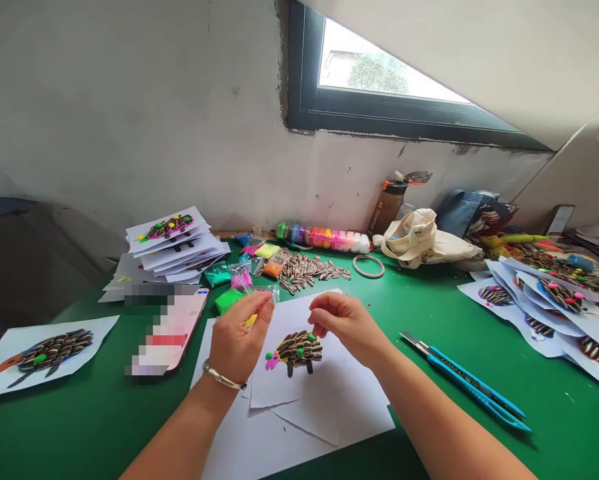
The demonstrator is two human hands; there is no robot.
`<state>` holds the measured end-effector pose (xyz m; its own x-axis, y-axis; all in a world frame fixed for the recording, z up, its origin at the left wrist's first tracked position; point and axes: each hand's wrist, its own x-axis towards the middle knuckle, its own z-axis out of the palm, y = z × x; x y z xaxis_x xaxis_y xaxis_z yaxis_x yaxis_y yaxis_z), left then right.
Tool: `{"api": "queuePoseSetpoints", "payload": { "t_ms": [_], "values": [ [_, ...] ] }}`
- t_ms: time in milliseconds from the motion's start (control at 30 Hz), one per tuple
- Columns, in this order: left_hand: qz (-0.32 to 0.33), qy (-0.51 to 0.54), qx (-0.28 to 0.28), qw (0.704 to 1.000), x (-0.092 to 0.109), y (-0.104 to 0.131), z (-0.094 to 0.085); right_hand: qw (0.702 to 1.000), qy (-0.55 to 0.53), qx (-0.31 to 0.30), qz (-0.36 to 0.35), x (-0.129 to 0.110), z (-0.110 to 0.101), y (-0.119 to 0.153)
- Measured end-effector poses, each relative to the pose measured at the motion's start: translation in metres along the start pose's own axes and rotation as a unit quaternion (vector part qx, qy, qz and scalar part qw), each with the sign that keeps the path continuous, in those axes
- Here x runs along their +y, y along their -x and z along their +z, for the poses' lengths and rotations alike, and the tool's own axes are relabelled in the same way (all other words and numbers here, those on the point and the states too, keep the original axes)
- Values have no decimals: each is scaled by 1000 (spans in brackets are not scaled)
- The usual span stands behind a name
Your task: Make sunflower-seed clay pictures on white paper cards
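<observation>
Viewing remotely, seed-covered animal [298,348] on white paper [273,392] at my view's six o'clock, left hand [243,333] at its nine, right hand [347,323] at its two, both curled, any grip I cannot tell

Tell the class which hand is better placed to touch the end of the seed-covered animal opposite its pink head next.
Probably the right hand: its fingertips appear close to that end of the seed-covered animal, while the left hand is over on the side of the pink head.
</observation>
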<state>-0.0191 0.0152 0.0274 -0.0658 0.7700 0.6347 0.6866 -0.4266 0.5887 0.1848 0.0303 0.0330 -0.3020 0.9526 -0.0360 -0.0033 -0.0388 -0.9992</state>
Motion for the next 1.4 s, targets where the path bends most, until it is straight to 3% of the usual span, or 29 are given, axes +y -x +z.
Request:
{"api": "queuePoseSetpoints", "payload": {
  "t_ms": [167, 333, 400, 533, 667, 767, 867, 967, 1400],
  "values": [
    [-77, 122, -100, 984, 14, 7, 5, 995, 99, 2, -21, -2, 4, 6],
    [-165, 212, -175, 947, 22, 10, 6, 988, 129, -12, -83, -1, 11, 10],
    [-213, 271, -208, 915, 25, 10, 7, 977, 177, -9, -117, 0, 15, 13],
    [-291, 399, -286, 821, 29, 10, 9, 935, 299, -23, -188, 0, 20, 17],
    [-383, 459, -292, 747, 27, 12, 11, 883, 385, 17, -266, 1, 21, 18],
    [-427, 480, -282, 712, 24, 12, 10, 902, 353, 6, -247, 2, 20, 17],
    [-457, 475, -252, 709, 22, 10, 10, 931, 301, -8, -205, 3, 17, 15],
    [-474, 460, -230, 715, 22, 8, 9, 940, 278, -7, -197, 5, 15, 13],
    [-449, 440, -262, 732, 24, 10, 11, 920, 324, 22, -220, 4, 18, 12]
  ]
}}
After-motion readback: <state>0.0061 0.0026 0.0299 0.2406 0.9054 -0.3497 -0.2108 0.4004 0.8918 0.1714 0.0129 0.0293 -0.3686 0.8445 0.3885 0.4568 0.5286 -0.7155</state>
